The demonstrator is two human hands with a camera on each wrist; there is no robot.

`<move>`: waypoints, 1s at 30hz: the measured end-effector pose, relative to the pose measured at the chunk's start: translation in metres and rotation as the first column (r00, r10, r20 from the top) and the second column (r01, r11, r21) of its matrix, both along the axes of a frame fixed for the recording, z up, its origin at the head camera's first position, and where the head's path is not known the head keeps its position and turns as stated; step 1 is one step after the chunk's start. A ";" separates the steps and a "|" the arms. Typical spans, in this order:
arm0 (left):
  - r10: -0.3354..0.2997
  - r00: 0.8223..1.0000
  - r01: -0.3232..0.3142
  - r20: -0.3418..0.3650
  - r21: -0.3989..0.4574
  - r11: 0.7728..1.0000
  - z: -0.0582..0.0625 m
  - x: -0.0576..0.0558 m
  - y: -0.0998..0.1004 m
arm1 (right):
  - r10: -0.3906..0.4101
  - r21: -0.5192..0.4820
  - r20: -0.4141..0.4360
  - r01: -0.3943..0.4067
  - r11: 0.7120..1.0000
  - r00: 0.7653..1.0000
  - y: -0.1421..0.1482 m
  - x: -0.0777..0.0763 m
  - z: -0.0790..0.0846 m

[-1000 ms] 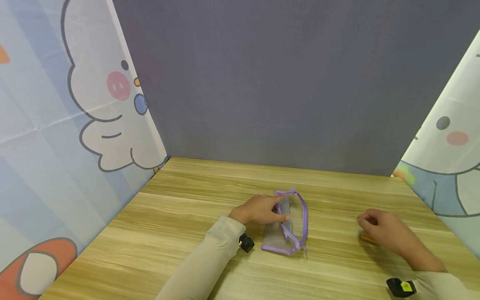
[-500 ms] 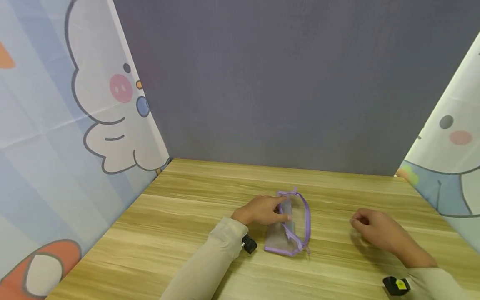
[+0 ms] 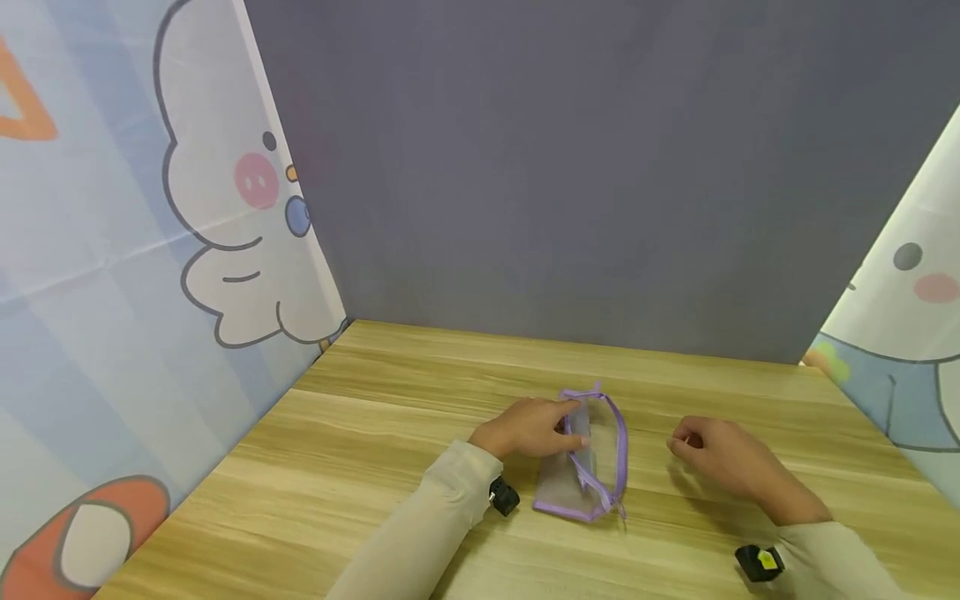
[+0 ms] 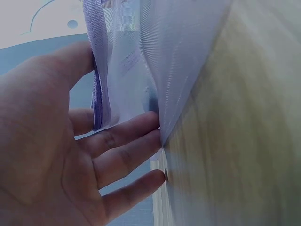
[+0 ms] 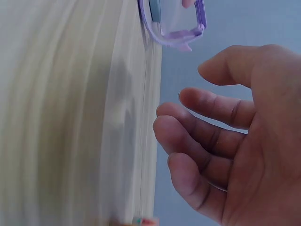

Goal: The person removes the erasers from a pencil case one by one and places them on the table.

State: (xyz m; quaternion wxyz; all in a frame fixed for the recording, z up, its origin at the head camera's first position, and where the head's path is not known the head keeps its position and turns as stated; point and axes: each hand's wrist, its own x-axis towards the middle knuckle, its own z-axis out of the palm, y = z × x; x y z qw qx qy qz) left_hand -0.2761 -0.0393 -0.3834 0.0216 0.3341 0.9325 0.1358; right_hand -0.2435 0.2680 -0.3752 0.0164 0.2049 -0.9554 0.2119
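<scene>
A see-through mesh zipper pouch (image 3: 558,487) with purple trim lies on the wooden table, its mouth spread wide toward the right. My left hand (image 3: 528,427) grips the pouch's near rim. Thumb and index finger reach over the purple edge, and the other fingers stay outside, against the mesh (image 4: 181,61). Inside the pouch a flat blue-grey item (image 5: 155,10) shows in part. To the pouch's right, my right hand (image 3: 723,454) hovers over the table with loosely curled fingers (image 5: 183,174) and nothing between them.
At the bottom edge of the right wrist view, a small red-and-teal thing (image 5: 148,221) shows on the table. A grey panel (image 3: 555,183) stands behind the wooden table (image 3: 337,450). Cartoon-printed cloths (image 3: 97,333) hang at both sides.
My right hand has moved left toward the pouch. The yellow-orange thing seen under it at first has dropped out of the head view. My left hand keeps its grip on the rim.
</scene>
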 end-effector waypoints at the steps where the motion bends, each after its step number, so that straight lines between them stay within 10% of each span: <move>1: 0.003 1.000 -0.003 -0.002 0.004 1.000 0.001 0.000 0.000 | -0.002 0.002 0.010 0.002 1.000 1.000 -0.003 -0.001 0.001; 30: 0.020 0.999 -0.021 -0.029 -0.034 0.999 0.000 0.002 0.005 | 0.082 -0.016 0.045 -0.081 0.997 0.996 -0.047 -0.011 0.006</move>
